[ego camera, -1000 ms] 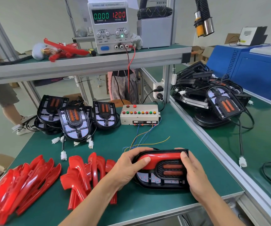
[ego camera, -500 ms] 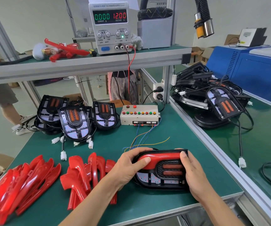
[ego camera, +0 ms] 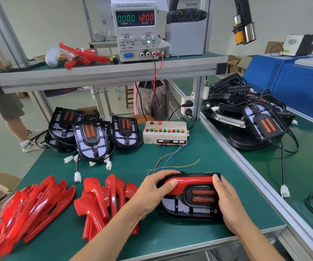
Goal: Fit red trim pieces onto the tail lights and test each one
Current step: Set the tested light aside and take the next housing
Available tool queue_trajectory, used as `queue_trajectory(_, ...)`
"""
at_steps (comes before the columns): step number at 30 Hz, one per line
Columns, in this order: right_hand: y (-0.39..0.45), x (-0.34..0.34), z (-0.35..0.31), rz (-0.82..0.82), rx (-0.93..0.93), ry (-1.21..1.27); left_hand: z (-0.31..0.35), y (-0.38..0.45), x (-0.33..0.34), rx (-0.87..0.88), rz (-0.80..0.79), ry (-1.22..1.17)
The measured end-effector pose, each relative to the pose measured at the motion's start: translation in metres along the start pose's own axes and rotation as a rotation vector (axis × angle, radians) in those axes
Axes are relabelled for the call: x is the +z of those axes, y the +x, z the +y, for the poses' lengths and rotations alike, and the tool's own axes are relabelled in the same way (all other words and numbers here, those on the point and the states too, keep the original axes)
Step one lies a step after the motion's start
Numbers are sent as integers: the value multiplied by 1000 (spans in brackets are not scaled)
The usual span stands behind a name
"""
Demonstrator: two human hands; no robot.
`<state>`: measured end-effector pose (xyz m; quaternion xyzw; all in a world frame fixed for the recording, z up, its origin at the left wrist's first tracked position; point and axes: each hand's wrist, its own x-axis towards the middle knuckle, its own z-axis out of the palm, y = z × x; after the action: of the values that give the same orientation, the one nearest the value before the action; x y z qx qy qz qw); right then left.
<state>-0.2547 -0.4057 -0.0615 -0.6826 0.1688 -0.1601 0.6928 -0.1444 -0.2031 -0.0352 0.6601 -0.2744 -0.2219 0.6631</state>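
Tail light (ego camera: 189, 206) lies flat near you on the green bench (ego camera: 133, 166), red trim piece (ego camera: 191, 183) across its far edge. Your left hand (ego camera: 152, 193) and right hand (ego camera: 227, 202) grip its ends. Power supply (ego camera: 136, 31) reads 0.000 CURRENT A, 12.00 VOLTAGE V.

your tail light (ego camera: 191, 202) is black-framed with a glossy red trim piece (ego camera: 189, 183) across its top and two dull orange bars behind a dark mesh. your green mat (ego camera: 133, 166) carries bright red trim piles (ego camera: 31, 204); the power supply (ego camera: 136, 31) reads green and red.
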Motion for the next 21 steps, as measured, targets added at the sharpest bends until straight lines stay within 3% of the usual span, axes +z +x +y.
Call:
queue_trajectory(6,6,-8,-25,1,-85,-455,-1,3,-2,-11,-5,6)
queue_trajectory(10,21,3,-46,-11,-372,-1023,0,2,-1,8,-14,-20)
queue_trajectory(12,30,8,-59,-82,-423,-1279,1,2,0,17,-15,-11)
queue_trajectory(16,45,9,-74,-405,-274,-1236,2,1,-1,17,-13,-4)
queue_trajectory(21,50,9,-70,-415,-372,-1251,2,1,0,5,-1,25)
